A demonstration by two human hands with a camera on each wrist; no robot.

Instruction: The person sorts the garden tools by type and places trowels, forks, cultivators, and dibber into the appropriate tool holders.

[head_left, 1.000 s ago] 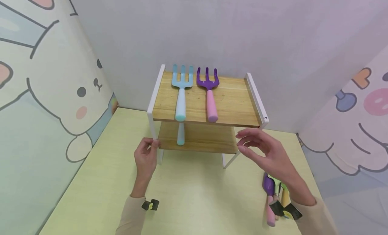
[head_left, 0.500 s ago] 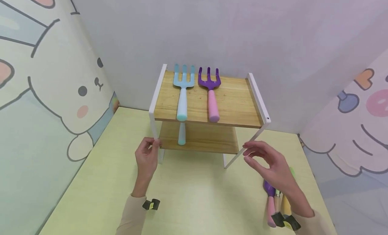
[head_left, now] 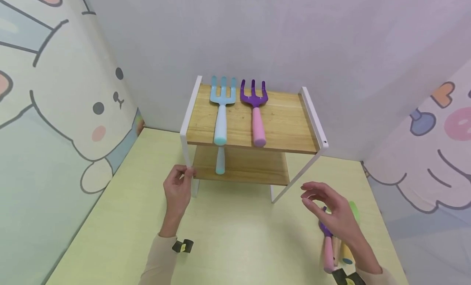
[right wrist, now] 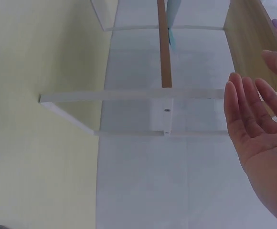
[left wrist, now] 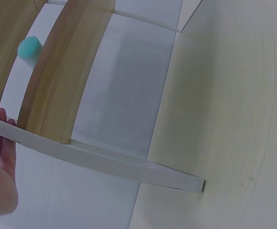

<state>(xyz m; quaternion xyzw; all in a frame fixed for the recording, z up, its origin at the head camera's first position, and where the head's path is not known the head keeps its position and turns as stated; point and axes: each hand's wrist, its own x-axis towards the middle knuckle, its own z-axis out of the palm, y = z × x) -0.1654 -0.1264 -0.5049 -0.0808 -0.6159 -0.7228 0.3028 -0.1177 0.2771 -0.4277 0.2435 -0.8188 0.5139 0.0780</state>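
A two-tier wooden rack [head_left: 287,123] with white side frames stands on the table in the head view. On its top shelf lie a light blue hand fork [head_left: 220,121] and a purple hand fork [head_left: 258,125] with a pink handle. A light blue handle [head_left: 220,161] juts from the lower shelf; its other end is hidden. My left hand [head_left: 177,191] pinches the rack's left front post beside the lower shelf. In the left wrist view, its fingers [left wrist: 7,152] reach behind the white post. My right hand [head_left: 333,213], loosely curled and holding nothing, hovers right of the rack.
Beneath the right hand, several garden tools lie together: a purple one with a pink handle [head_left: 328,254], a wooden handle [head_left: 336,250] and a yellow handle [head_left: 347,254]. A pale wall [head_left: 257,39] stands behind the rack, with cartoon-printed walls on both sides.
My right hand has moved down and slightly right, away from the rack's right front post. The left hand keeps its hold, and the forks have stayed in place.
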